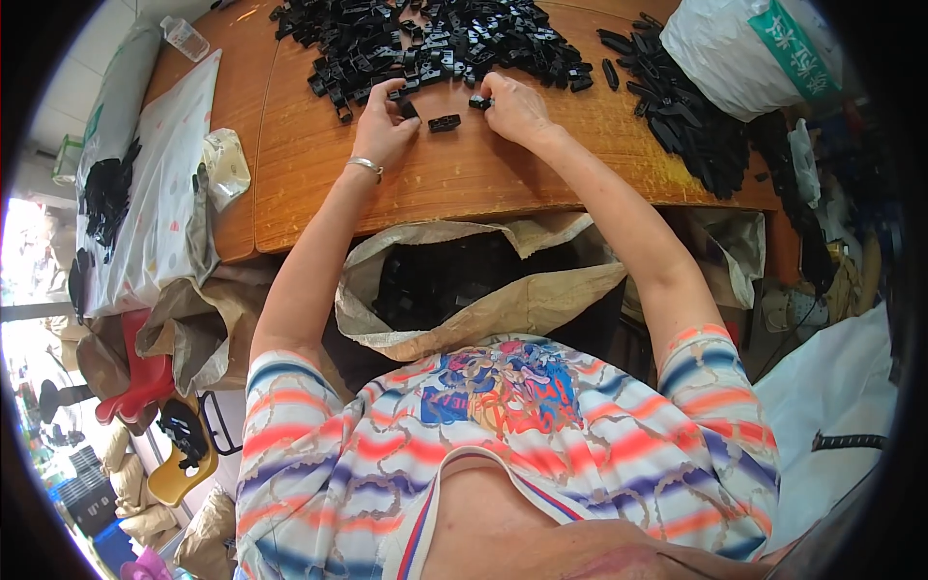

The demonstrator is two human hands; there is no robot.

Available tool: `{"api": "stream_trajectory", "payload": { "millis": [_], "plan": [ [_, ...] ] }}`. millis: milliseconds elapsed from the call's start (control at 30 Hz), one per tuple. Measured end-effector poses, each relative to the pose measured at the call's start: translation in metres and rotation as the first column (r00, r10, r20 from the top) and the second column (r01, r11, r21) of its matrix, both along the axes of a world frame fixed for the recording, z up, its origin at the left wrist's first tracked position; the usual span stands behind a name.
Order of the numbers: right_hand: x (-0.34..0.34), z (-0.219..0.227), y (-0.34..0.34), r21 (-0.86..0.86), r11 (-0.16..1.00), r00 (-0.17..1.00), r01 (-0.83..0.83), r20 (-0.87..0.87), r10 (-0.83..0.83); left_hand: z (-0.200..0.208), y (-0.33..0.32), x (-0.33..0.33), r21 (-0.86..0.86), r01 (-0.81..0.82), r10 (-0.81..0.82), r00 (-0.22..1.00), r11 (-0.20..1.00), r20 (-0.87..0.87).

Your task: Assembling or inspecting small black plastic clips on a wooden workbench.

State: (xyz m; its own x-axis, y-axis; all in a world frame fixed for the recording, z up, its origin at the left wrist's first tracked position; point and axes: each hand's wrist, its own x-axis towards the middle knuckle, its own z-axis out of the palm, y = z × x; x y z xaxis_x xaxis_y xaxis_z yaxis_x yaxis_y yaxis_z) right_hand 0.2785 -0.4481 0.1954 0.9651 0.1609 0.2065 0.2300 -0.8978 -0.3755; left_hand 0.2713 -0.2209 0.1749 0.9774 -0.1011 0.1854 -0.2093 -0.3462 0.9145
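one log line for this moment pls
left hand pinching small black part | right hand on another | loose part between | pile behind

Black plastic parts (454, 43) are heaped on an orange-brown wooden table (319, 164); a tan sack (503, 309) and a striped red-blue-white shirt (387, 464) are seen.

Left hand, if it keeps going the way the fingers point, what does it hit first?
Probably the big heap of black plastic parts. The left hand points up the wooden table with a small black piece at its fingertips; the heap's near edge lies just beyond, though depth is hard to judge.
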Motion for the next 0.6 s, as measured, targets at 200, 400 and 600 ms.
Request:
{"api": "stream_trajectory", "payload": {
  "millis": [200, 400, 600],
  "plan": [
    [0.004, 0.0, -0.015, 0.228, 0.972, 0.982, 0.049, -0.191, -0.005, 0.013, -0.006, -0.041, -0.445, 0.107, -0.277, 0.9, 0.889, -0.338],
    [-0.007, -0.001, -0.019, 0.019, 1.0, 0.99, 0.014, -0.144, -0.011, -0.003, 0.001, -0.054, 0.328, 0.152, -0.197, 0.975, 0.932, 0.107],
    [-0.024, -0.001, -0.007, 0.054, 0.998, 0.999, -0.044, 0.032, 0.042, 0.003, 0.012, -0.057, 0.396, 0.126, -0.193, 0.972, 0.91, 0.134]
  ]
}}
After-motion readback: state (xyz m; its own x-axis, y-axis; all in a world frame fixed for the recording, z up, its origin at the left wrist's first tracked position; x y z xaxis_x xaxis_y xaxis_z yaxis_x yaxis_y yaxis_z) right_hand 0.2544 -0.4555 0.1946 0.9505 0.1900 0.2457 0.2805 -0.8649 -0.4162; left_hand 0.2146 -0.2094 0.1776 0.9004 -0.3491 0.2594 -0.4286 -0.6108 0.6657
